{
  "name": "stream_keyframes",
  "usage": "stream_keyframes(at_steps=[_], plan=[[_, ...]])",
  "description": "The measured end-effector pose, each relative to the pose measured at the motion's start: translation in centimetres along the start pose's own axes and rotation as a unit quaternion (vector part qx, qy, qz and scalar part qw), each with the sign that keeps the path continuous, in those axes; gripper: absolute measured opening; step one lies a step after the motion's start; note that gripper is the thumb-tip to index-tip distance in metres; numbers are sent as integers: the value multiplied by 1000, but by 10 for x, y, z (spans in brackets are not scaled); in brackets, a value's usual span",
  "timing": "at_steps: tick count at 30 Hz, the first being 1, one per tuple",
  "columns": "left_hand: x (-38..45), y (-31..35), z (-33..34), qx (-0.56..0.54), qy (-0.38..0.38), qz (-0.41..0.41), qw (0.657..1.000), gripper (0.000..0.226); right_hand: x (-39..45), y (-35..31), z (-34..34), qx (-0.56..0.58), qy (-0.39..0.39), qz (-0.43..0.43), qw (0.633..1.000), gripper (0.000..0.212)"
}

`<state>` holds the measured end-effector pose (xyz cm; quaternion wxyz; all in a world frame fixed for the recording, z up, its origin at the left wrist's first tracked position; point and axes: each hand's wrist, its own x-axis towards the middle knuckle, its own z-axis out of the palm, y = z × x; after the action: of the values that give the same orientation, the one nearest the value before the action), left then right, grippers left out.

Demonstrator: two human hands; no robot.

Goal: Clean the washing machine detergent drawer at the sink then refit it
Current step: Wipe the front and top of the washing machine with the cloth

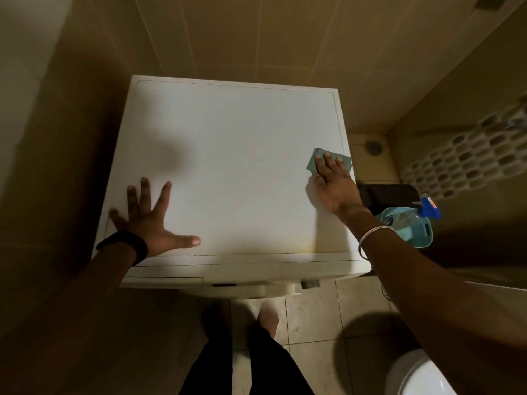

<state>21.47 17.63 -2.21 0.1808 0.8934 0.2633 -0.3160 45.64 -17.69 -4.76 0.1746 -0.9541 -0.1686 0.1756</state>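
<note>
A white washing machine point(233, 166) fills the middle of the head view, seen from above. Its detergent drawer point(164, 279) shows as a closed panel at the front left edge. My left hand point(148, 220) lies flat on the left part of the lid with fingers spread wide. My right hand point(333, 181) presses a small green cloth point(315, 161) flat against the lid near its right edge, fingers straight on top of it.
A blue spray bottle point(410, 226) and a dark object point(390, 195) sit just right of the machine. A floor drain point(373, 146) lies behind them. A white toilet point(419, 377) is at the bottom right. Tiled walls close in at the back and left.
</note>
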Motion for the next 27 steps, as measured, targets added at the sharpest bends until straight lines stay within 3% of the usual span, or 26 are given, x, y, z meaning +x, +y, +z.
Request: stream_keyframes(at_steps=[7,17,23,27], plan=[[-2,-8,8,5,57,16,998,149,-7,-36,19,-3,29,28,999,54],[-16,-22,43,-17,130,55,990,111,-4,-205,92,-55,-17,-93,994,65],[-24,-30,55,-1,166,78,983,100,2,-298,138,-38,-51,-158,985,60],[-25,-41,61,14,167,85,982,99,6,-326,148,-53,-70,-179,980,61]])
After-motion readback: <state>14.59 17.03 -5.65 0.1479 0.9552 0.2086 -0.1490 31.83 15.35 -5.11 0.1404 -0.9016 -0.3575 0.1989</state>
